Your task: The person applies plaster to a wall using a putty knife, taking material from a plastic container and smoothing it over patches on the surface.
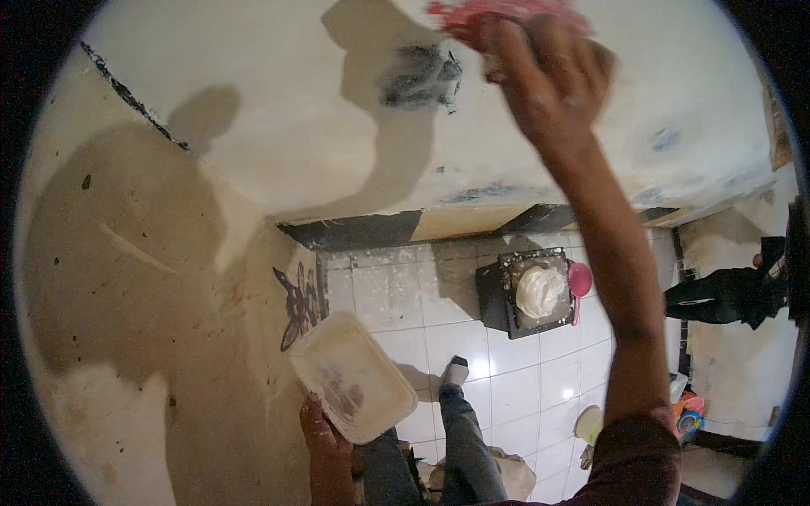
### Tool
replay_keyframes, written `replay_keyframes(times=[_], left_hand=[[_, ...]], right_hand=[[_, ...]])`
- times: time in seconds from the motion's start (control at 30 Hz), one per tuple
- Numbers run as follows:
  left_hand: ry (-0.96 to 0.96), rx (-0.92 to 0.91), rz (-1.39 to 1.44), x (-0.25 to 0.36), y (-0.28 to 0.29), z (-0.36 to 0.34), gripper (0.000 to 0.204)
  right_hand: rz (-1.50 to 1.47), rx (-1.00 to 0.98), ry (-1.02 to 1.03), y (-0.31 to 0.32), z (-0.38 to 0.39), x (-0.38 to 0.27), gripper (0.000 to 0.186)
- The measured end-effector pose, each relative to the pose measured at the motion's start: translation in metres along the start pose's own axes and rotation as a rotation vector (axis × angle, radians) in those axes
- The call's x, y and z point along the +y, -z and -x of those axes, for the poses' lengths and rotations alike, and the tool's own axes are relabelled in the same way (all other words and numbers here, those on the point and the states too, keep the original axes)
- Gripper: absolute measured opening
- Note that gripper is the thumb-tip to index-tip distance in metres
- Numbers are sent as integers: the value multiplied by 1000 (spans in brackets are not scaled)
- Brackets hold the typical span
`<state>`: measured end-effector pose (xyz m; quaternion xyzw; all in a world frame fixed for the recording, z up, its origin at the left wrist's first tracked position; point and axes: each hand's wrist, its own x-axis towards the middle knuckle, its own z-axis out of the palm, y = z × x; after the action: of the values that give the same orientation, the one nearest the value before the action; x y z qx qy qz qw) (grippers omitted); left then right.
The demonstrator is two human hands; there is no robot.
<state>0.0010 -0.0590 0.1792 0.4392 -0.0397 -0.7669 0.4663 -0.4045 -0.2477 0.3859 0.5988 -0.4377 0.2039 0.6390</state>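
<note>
Right hand (553,76) closed round a pink-red item (515,13) high at the white wall (270,59); can't tell if it's touching. Left hand (325,434) gripping a pale rectangular tub (354,375) by its near edge. White mass (540,291) on black stand (496,304), pink scoop (579,278) beside it.

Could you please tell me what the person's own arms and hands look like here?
The right hand is ungloved, and no watch or band shows on its wrist. The right forearm is bare, with a dark, reddish-brown sleeve above it. The left hand also looks ungloved; its sleeve is out of view.
</note>
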Motion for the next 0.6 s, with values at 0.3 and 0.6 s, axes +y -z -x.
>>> replay_keyframes(times=[0.3, 0.6], left_hand=[[-23, 22, -48, -2, 9, -5, 57], [-99, -70, -69, 32, -7, 12, 55]], right_hand=[[-291, -421, -432, 1, 174, -144, 25], [-1041, 15, -2207, 51, 121, -175, 7]])
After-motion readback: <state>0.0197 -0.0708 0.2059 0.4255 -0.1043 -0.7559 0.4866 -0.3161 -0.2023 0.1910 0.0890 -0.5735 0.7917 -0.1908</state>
